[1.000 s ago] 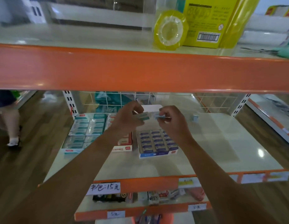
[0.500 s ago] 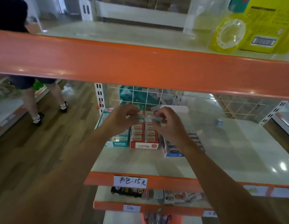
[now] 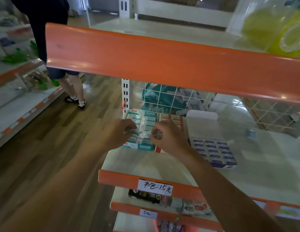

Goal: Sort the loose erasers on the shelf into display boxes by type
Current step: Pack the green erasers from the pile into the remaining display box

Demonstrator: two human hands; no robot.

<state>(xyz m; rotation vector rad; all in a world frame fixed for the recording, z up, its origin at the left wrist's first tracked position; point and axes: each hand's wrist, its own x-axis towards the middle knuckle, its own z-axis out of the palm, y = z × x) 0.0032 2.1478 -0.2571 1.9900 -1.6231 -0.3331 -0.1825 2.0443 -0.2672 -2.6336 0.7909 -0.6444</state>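
Together, the left hand [image 3: 122, 133] and right hand [image 3: 170, 137] hover over the teal box [image 3: 143, 146] at the shelf's [image 3: 162, 164] left end. Each pinches one end of a small teal eraser [image 3: 155, 135] in curled fingertips, with crinkled clear wrap between them. Whether it is one piece or two is unclear. A red box [image 3: 171, 118] sits beside the teal one, a blue box [image 3: 213, 151] farther right, and a loose eraser [image 3: 250, 133] beyond.

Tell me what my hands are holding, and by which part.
The left hand pinches a teal eraser by its end; the right hand pinches a second eraser likewise; clear wrap lies between.
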